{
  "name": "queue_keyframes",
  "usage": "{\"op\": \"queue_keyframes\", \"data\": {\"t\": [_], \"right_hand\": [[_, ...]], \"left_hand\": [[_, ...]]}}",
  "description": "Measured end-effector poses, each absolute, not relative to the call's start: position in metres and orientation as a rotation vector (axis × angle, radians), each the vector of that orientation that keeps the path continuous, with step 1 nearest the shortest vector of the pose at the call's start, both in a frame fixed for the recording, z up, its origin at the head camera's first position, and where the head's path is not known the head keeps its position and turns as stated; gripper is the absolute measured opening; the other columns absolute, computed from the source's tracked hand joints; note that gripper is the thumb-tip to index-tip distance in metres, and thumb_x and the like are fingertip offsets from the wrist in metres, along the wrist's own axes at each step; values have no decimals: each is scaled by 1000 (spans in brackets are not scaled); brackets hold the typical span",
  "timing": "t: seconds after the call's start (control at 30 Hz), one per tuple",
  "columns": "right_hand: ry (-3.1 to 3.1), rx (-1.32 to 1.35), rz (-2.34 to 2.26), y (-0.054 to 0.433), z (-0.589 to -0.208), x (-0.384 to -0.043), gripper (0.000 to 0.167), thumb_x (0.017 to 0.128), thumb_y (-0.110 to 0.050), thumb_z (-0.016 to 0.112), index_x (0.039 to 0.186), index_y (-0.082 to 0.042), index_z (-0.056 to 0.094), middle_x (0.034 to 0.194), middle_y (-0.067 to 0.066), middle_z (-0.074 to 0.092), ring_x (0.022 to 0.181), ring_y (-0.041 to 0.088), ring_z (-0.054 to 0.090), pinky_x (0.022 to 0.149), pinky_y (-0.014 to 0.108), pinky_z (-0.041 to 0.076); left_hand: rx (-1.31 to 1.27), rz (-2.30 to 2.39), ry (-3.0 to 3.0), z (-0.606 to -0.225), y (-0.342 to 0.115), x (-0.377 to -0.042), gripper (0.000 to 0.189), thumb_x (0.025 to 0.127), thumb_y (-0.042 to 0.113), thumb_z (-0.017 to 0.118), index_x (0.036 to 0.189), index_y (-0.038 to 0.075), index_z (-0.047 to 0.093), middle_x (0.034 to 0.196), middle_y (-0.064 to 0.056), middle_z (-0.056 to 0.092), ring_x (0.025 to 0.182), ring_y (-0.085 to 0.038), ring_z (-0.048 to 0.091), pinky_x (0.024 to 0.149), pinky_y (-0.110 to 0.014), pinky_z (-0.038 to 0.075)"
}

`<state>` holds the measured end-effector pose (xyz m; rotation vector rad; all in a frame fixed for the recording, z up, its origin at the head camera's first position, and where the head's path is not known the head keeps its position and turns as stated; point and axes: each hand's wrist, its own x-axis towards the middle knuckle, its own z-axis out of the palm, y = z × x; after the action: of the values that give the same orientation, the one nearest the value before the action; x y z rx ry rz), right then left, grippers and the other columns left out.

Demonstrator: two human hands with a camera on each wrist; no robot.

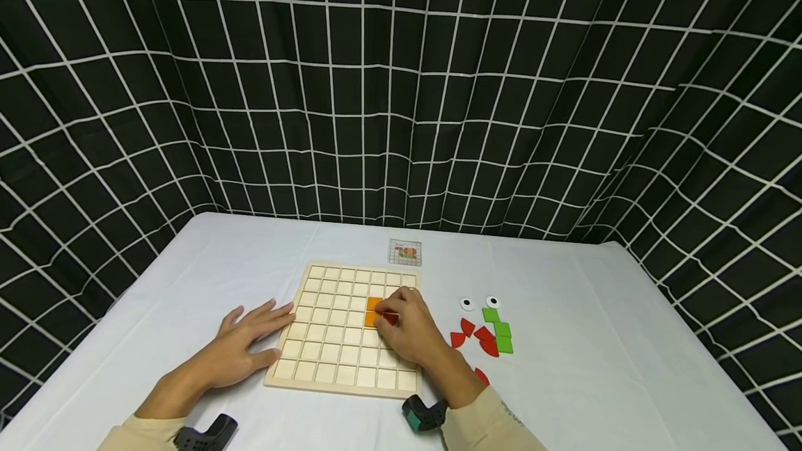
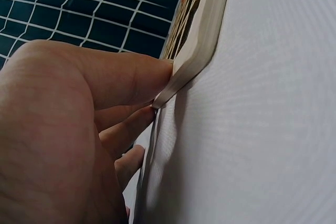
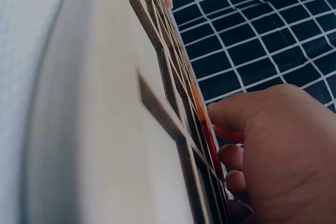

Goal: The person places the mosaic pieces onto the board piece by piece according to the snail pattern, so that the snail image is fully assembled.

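Observation:
A pale wooden grid board (image 1: 341, 353) lies on the white table. At its left edge rests my left hand (image 1: 241, 346), fingers spread and fairly straight; in the left wrist view the thumb (image 2: 131, 80) touches the rim near a corner. Over the board's right half is my right hand (image 1: 410, 326), its thumb and fingers bent together around a red tile (image 1: 390, 319), which the hand partly hides. Two orange square tiles (image 1: 372, 319) sit in the grid just left of those fingertips. In the right wrist view, red and orange tiles (image 3: 197, 98) show right beside the thumb.
Right of the board lie several red quarter-round tiles (image 1: 489, 347), green tiles (image 1: 503, 344) and two white eye discs (image 1: 493, 302). A small picture card (image 1: 406, 252) is behind the board. Black curtains (image 1: 376, 89) with white grid lines surround the table (image 1: 595, 339).

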<state>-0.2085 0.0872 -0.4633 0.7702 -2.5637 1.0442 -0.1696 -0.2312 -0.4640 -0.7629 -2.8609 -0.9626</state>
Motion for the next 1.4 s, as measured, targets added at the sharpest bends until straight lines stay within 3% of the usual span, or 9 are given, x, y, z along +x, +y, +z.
{"op": "queue_keyframes", "data": {"t": [0.37,0.73,0.9,0.97,1.2,1.4], "right_hand": [[-2507,703,1120,98,-438,-200,20,83,-11,71,100,-2,73,94,4,59,88,17,47,73,35,44],[-2472,534,1051,139,-406,-185,24,80,-10,77,103,-8,73,94,-2,59,95,18,52,81,41,44],[-2445,497,1007,162,-396,-181,24,80,-7,77,104,-8,73,95,-3,60,95,15,51,71,39,45],[-2427,499,991,170,-394,-179,25,79,-6,77,104,-8,73,95,-2,60,94,15,52,68,39,45],[-2445,491,951,191,-395,-172,25,80,-5,75,105,-8,73,95,-3,61,96,17,52,77,46,46],[-2464,490,981,204,-406,-174,28,79,-2,75,107,-9,72,95,-3,61,95,20,53,75,48,46]], "left_hand": [[-768,-1003,-2843,-468,-225,-168,52,86,18,67,137,9,56,146,-6,45,139,-38,25,105,-65,0],[-767,-984,-2848,-468,-224,-167,52,86,19,67,137,10,56,146,-4,45,139,-37,25,105,-64,0],[-774,-978,-2850,-467,-225,-167,53,86,20,67,137,9,56,146,-4,45,139,-37,25,105,-64,0],[-778,-971,-2848,-466,-226,-167,53,86,20,68,137,9,56,146,-4,45,139,-38,26,105,-65,0],[-782,-951,-2852,-466,-227,-168,53,87,20,67,137,9,55,146,-5,45,139,-37,26,105,-65,0],[-773,-952,-2847,-464,-228,-168,52,86,19,67,136,9,56,145,-6,45,138,-38,26,105,-65,0]]}}
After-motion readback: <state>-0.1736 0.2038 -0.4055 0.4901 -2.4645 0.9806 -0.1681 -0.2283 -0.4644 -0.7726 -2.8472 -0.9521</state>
